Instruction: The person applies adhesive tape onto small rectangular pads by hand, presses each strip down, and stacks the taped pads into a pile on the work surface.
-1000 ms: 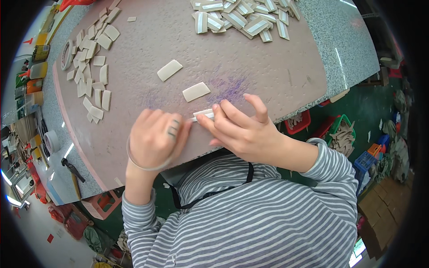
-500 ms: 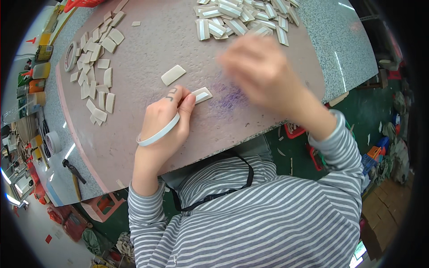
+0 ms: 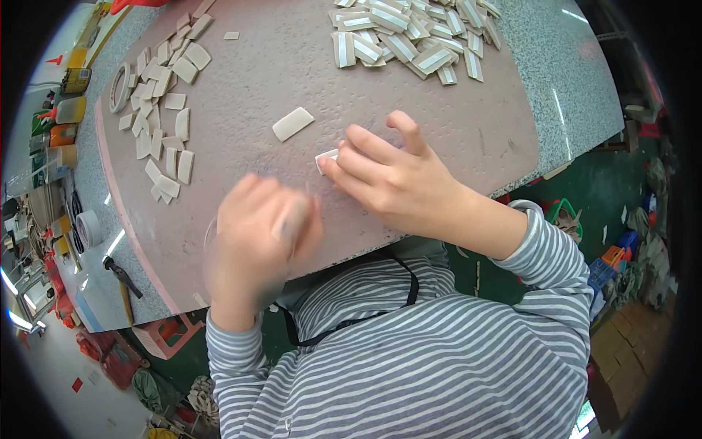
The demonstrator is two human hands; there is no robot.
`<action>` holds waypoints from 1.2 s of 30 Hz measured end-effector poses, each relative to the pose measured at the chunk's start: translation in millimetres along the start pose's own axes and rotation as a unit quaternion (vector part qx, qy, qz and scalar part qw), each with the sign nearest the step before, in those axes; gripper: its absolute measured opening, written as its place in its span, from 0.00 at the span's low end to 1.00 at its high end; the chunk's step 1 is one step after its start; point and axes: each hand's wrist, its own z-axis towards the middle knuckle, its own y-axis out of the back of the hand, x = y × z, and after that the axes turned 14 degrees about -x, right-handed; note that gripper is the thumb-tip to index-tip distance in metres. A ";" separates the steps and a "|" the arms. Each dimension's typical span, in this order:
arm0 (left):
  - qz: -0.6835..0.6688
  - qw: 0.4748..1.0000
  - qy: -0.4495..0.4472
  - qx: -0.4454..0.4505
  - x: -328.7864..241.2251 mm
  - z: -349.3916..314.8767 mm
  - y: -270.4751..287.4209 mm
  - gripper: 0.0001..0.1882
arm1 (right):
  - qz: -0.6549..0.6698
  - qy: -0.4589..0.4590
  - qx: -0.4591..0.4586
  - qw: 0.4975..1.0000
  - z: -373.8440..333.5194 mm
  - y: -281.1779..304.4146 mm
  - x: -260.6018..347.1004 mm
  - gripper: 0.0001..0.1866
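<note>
My right hand (image 3: 398, 172) is over the middle of the table. Its lower fingertips are closed at the sides of a small beige rectangular piece (image 3: 326, 156), and its upper fingers are spread and lifted. Most of that piece is hidden under the hand. To its lower left, my left hand (image 3: 263, 238) is smeared by motion, and its fingers cannot be made out. A faint pale strip shows beside the back of that hand. Just beyond both hands lies a loose beige piece (image 3: 293, 124) with no stripe on it.
Plain beige pieces (image 3: 172, 143) are scattered at the left, beside a tape roll (image 3: 119, 88). At the far right is a heap of beige pieces with white stripes (image 3: 398, 36). A hammer (image 3: 121, 282) and another tape roll (image 3: 89, 228) lie near the left edge.
My right hand has come down and left from near the heap to the small piece. My left hand has let go of that piece and moved back toward me.
</note>
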 end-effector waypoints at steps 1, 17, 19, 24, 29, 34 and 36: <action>-0.001 1.000 -0.002 0.001 -6.6 3.3 11.7 0.12 | -0.017 0.019 0.004 1.000 3.6 0.5 -2.6 0.11; -0.184 0.914 0.354 0.078 -7.0 7.2 -23.1 0.12 | 0.249 -0.375 -0.040 0.892 -8.9 35.0 -8.6 0.15; -0.124 0.943 0.294 0.099 -6.3 10.0 -27.2 0.11 | 0.185 -0.213 -0.009 0.959 -21.6 40.8 0.9 0.17; -0.006 0.970 0.231 0.075 -12.3 11.3 -14.7 0.09 | -0.009 -0.037 0.081 0.996 -29.1 34.6 14.8 0.25; 0.023 0.991 0.129 0.022 3.4 0.3 -3.8 0.13 | -0.009 -0.027 0.050 0.998 -21.1 21.9 18.6 0.21; -0.102 0.990 0.055 -0.076 -15.7 2.1 15.9 0.11 | 0.004 -0.013 0.022 1.000 -2.7 9.0 3.0 0.12; -0.026 0.984 0.169 -0.050 6.0 15.9 10.0 0.11 | 0.188 0.042 0.049 0.980 16.9 -2.6 -34.8 0.06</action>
